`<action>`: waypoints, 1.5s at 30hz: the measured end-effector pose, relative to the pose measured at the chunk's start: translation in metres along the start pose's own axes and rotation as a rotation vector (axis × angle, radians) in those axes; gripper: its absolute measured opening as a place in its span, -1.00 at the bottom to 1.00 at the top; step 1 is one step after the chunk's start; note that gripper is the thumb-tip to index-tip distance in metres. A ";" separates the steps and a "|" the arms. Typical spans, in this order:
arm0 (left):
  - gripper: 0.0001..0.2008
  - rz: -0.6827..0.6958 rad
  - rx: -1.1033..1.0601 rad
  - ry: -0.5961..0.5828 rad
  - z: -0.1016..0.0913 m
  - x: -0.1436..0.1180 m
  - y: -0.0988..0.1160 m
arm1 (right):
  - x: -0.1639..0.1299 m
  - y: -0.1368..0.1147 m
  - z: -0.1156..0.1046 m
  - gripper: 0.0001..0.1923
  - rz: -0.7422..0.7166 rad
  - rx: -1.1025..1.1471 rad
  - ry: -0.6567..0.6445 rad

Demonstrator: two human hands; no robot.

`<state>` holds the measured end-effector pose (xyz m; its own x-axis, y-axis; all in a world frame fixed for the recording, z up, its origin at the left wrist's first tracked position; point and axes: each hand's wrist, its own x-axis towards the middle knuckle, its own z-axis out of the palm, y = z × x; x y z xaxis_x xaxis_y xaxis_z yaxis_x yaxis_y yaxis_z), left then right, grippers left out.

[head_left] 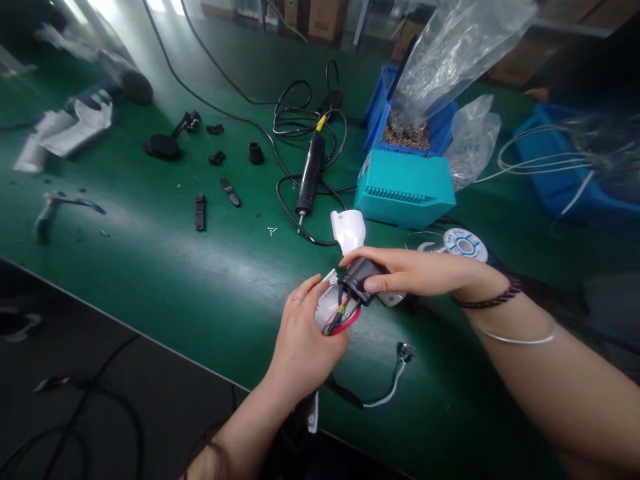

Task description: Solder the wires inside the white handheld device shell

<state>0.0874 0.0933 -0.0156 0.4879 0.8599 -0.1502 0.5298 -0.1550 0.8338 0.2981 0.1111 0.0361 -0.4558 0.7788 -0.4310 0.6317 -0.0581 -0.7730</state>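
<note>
My left hand [310,330] is closed around a white plastic housing [327,303] with red, orange and black wires [344,319] bunched inside it. Fingers of my right hand [390,270] wrap a black cylindrical part [361,275] at the housing's upper end, where the wires run into it. Just beyond my right fingertips lies a white curved shell [349,230]. A cable with a small connector [405,352] trails onto the green table below my hands. Part of the housing is hidden under my left palm.
A black electric screwdriver [311,173] with a coiled cord lies ahead. Several small screws [272,231] and black parts [200,212] are to the left. A teal box [405,190], a blue bin [377,110] of screws and a solder spool [465,245] stand right.
</note>
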 end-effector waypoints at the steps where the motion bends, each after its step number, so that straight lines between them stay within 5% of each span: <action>1: -0.44 0.002 -0.003 0.002 0.000 0.000 0.000 | -0.001 0.001 -0.003 -0.56 -0.043 0.028 -0.007; 6: -0.39 0.008 -0.033 -0.024 0.000 -0.003 0.000 | 0.000 0.004 0.001 -0.60 -0.066 0.215 0.073; 13: -0.39 -0.015 -0.047 -0.061 -0.004 -0.003 0.003 | -0.014 0.011 0.006 -0.33 -0.022 0.317 0.096; 22: -0.45 -0.030 0.074 -0.087 0.001 -0.006 0.009 | -0.003 -0.001 0.021 -0.59 0.232 -0.128 0.258; 30: -0.39 0.032 0.164 -0.118 0.007 -0.011 0.010 | 0.004 -0.012 0.031 -0.49 0.452 -0.263 0.308; 45: -0.30 0.020 0.178 0.021 0.015 -0.013 0.004 | 0.010 -0.025 0.037 -0.51 0.464 -0.312 0.358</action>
<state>0.0935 0.0739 -0.0187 0.4864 0.8652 -0.1217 0.6355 -0.2547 0.7289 0.2550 0.0972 0.0336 0.1094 0.8791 -0.4640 0.8889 -0.2954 -0.3501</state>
